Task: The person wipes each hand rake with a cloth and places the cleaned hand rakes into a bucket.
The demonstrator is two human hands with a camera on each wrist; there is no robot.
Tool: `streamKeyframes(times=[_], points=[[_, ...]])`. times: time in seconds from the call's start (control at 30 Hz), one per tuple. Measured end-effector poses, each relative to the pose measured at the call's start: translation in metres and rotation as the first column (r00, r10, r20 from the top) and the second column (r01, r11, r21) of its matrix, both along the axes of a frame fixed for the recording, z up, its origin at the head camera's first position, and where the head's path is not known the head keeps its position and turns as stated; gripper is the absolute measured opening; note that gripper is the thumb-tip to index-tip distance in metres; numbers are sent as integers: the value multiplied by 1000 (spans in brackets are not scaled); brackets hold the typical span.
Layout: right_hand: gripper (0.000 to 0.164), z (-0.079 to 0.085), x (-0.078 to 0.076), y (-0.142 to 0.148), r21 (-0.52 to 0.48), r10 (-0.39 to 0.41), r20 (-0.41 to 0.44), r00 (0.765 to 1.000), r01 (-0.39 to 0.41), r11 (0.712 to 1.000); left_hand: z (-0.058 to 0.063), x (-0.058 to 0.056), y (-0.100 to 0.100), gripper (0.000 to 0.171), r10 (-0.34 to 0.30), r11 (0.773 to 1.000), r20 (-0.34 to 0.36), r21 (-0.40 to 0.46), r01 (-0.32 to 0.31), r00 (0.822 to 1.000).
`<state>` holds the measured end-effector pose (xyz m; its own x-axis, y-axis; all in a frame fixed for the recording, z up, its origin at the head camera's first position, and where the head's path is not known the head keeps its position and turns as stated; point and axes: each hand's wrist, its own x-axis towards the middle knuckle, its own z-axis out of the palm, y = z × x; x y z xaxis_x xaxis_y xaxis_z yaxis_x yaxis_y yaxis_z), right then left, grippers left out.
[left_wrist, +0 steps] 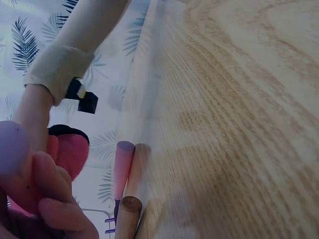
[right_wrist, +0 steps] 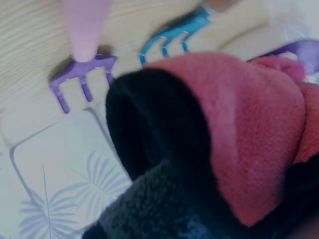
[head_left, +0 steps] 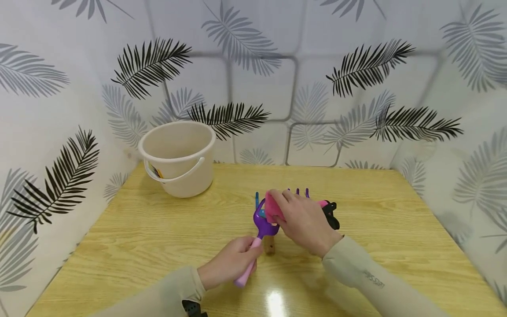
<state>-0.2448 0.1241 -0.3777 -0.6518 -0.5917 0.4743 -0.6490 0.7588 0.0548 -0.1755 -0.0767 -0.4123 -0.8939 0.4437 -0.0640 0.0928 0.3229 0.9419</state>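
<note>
Pink handle (head_left: 245, 273) of a glossy purple tool (head_left: 261, 226) lies in curled left fingers (head_left: 243, 242), right fingers (head_left: 279, 200) gripping fuzzy pink cloth (head_left: 271, 208).

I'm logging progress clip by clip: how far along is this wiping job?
Done: nothing confirmable; the purple rake and blue rake lie on the table, but whether they've been wiped doesn't show.
In hand: the left hand holds a purple-headed tool by its handle while the right hand holds a pink cloth at it.
Remaining: likely finishing this tool, perhaps then those rakes.
</note>
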Motion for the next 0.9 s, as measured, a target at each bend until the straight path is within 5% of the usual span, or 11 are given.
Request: streamKeyframes(times=[0.23, 0.6, 0.9], points=[[65, 19, 8, -12, -46, 22, -8, 1000, -22, 999, 0, -5, 1, 24, -26, 1000, -17, 10, 26, 1000], [34, 10, -5, -26, 110, 31, -184, 982, -11, 994, -3, 1, 5, 25, -33, 999, -2, -17, 33, 999], [44, 14, -9, -17, 159, 8, -179, 984, 21, 987, -4, 0, 3, 26, -32, 999, 16, -21, 32, 999]])
